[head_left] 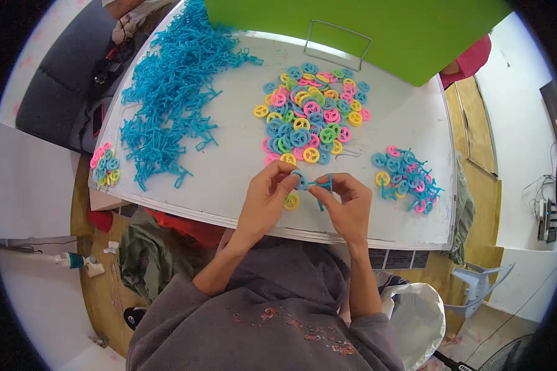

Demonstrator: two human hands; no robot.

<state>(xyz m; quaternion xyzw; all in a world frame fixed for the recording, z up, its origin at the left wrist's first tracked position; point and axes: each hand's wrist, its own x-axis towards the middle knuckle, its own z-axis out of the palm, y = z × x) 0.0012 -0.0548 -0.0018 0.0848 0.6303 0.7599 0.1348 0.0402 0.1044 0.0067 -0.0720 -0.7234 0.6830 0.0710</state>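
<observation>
My left hand [267,199] pinches a small light-blue plastic wheel [301,180] between thumb and fingers, just above the table's near side. Close beside it, my right hand [348,207] grips a teal plastic piece with a thin stem and a forked end [328,183]. The stem's tip meets the wheel's middle; whether it is seated there is too small to tell. A yellow wheel [291,202] lies by my left fingers, partly covered. Beyond my hands spreads a heap of blue, pink, yellow and green wheels [301,123].
A large pile of teal stemmed pieces [167,93] covers the table's left. Wheels joined to teal pieces [408,179] are heaped at right. A few wheels [105,164] sit at the left corner. A green panel [365,37] and a wire loop [339,43] stand at the back.
</observation>
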